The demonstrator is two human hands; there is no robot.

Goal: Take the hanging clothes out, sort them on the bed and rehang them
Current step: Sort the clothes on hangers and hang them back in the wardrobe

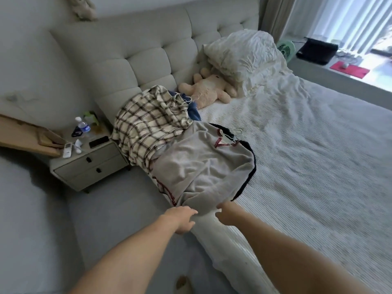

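Grey fleece of a sweatshirt (203,170) with red stitching, bunched at its near hem between both hands at the edge of the bed (307,166). Left hand (182,218) palm down, fingers curled onto the hem just left of the fold; whether pinching or only pressing, impossible to tell. Right hand (226,215) tucked under the hem's right corner, fingertips hidden by cloth, apparently gripping. Just beyond the hands, under the grey top, a dark garment (250,166) showing as a rim along the right side. Farther out from the left hand, a plaid shirt (146,128) heaped over something blue (194,111), thin wire hangers (192,98) poking from the collars. Off to the left of the left hand, a nightstand (89,164) with a water bottle (83,126) and a phone (99,141). Likely step: pulling the top layer free for sorting. Risks from here: dragging the dark layer along with the grey one, since they lie stacked; snagging a hanger hook in the neighbouring cloth; sliding the pile off the mattress edge, already overhung on the near side.
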